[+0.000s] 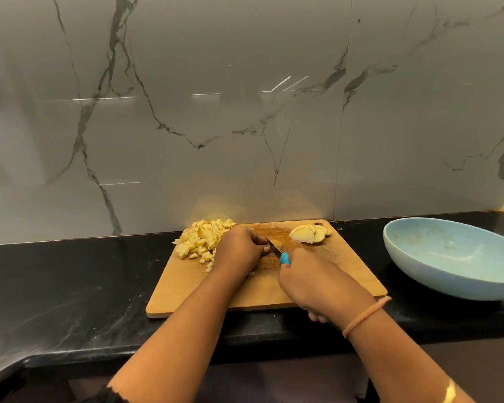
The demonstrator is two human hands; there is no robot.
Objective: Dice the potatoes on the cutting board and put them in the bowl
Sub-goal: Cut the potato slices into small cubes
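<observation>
On the middle of the cutting board point(274, 289), a small potato piece point(277, 243) is held down by the left hand point(239, 251), with the fingers curled over it. The knife point(277, 251) is gripped by the right hand point(317, 283) round its blue handle. The blade is laid across the piece, just beside the left fingertips point(264, 250). The blade is pointed away and a bit to the left, so the next cut is thought to run that way, very close to those fingers. The left hand is nearer to the piece; the right hand is set back, toward the board's near edge.

At the board's far left corner, small pale yellow cubes point(204, 239) are piled in a heap, some with brown skin. At the far right corner, a few thin round slices point(309, 234) are leaned on one another like a fan, not yet diced. The board is flat, wooden and scratched.

Off the board's right side, well apart, the bowl point(448, 283) is set on the black bench point(70, 286). It is wide, shallow, smooth and light blue, and no potato is seen in it.
</observation>
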